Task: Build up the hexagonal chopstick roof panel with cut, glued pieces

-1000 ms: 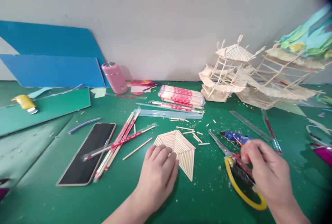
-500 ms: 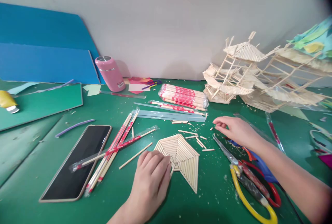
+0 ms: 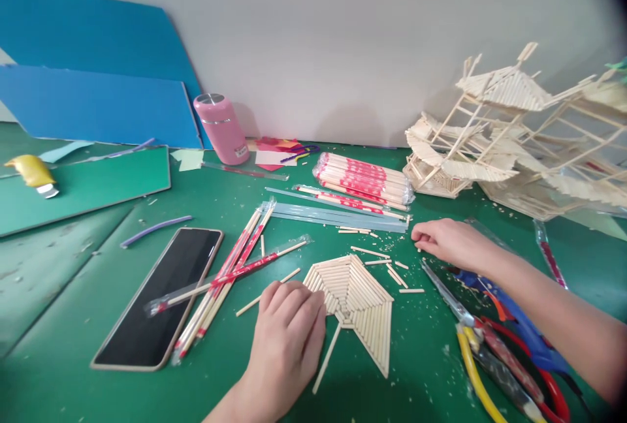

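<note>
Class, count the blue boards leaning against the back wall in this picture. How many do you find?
2: a darker blue board behind, and a lighter blue board leaning in front of it, both left of the pink bottle.

The left hand [image 3: 289, 331] lies palm down, fingers together and gently curled, its forearm rising from the lower edge. The right hand [image 3: 448, 242] stretches forward on a bare, extended arm entering from the right, fingers loosely bent, fingertips pinched low.
</note>
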